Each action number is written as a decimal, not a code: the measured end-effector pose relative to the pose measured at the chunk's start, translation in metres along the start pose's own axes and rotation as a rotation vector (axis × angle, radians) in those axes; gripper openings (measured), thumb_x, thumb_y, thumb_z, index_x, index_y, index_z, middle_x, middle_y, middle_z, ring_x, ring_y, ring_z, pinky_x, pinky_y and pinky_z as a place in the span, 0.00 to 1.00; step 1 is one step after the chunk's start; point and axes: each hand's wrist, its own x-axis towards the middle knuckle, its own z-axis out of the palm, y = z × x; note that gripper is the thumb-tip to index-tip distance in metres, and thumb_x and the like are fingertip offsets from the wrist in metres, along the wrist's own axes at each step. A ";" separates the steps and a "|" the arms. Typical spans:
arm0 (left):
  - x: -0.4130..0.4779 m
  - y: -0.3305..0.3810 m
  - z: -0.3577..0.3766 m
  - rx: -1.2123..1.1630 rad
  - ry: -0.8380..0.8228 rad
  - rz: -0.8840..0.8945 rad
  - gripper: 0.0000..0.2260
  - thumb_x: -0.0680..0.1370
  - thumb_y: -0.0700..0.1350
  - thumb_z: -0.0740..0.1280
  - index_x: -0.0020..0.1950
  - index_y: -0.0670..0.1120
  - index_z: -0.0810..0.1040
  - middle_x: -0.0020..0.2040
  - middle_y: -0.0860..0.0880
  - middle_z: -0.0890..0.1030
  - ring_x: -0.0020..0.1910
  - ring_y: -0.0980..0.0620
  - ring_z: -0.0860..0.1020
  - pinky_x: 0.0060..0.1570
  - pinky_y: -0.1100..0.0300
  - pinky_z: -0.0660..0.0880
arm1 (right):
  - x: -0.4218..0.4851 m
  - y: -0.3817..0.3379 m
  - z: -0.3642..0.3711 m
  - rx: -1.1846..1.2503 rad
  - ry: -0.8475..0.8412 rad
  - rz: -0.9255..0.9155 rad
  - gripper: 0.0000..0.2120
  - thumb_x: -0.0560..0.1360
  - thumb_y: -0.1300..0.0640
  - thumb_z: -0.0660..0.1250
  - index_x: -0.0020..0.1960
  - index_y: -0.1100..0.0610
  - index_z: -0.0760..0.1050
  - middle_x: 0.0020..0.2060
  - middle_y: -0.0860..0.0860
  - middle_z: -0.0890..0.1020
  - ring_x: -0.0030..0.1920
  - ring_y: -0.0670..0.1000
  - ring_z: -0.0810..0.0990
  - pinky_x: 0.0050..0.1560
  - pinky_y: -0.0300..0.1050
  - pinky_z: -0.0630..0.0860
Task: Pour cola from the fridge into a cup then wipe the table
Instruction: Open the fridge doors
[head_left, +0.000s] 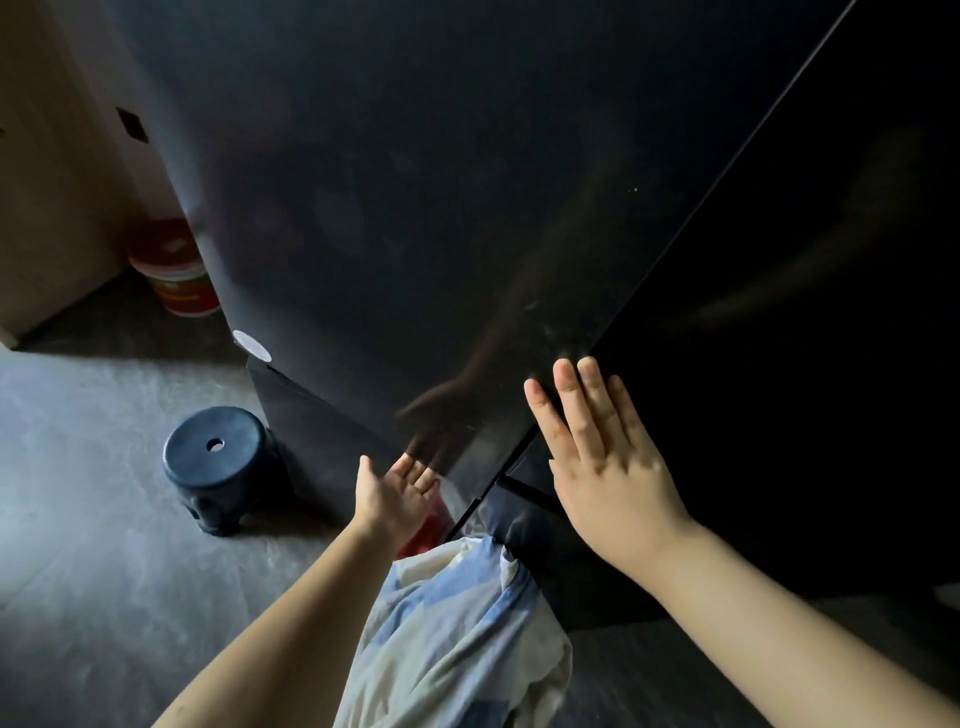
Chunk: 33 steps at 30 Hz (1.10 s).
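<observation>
Dim room, grey floor (104, 545). Black two-door fridge (415, 182) fills the view, doors shut, seam running diagonally down toward the hands. Cola not visible, presumably inside. Blue stool (221, 467) and red-white bucket (174, 275) sit left. Right hand (605, 457) is nearer the seam: flat, fingers spread, at the right door's edge, holding nothing. Left hand (397, 493) is palm-up, loosely spread, under the left door's bottom corner, empty; contact unclear.

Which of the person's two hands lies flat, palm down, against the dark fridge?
The right hand: its fingers are spread with the back facing the camera, on the right-hand fridge door. The left hand is palm up, lower by the door's bottom edge.
</observation>
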 end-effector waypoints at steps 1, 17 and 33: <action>0.000 0.003 -0.001 0.008 -0.013 -0.009 0.34 0.79 0.65 0.45 0.66 0.39 0.71 0.65 0.39 0.74 0.67 0.40 0.70 0.72 0.49 0.58 | 0.000 -0.003 -0.003 0.012 -0.009 0.011 0.37 0.74 0.56 0.66 0.76 0.62 0.51 0.75 0.64 0.40 0.76 0.62 0.40 0.75 0.58 0.44; -0.016 0.005 0.018 0.215 0.023 -0.036 0.32 0.80 0.62 0.44 0.75 0.40 0.59 0.75 0.42 0.63 0.74 0.44 0.60 0.73 0.51 0.51 | 0.016 -0.026 -0.031 1.203 0.040 0.615 0.39 0.73 0.53 0.62 0.77 0.48 0.43 0.76 0.45 0.49 0.76 0.47 0.53 0.72 0.52 0.63; -0.213 0.065 0.187 2.621 -0.612 1.669 0.18 0.76 0.53 0.55 0.59 0.51 0.78 0.54 0.53 0.79 0.54 0.52 0.77 0.56 0.57 0.71 | 0.023 -0.038 -0.042 1.451 0.077 0.744 0.38 0.76 0.55 0.64 0.77 0.50 0.44 0.77 0.44 0.50 0.75 0.40 0.50 0.75 0.51 0.57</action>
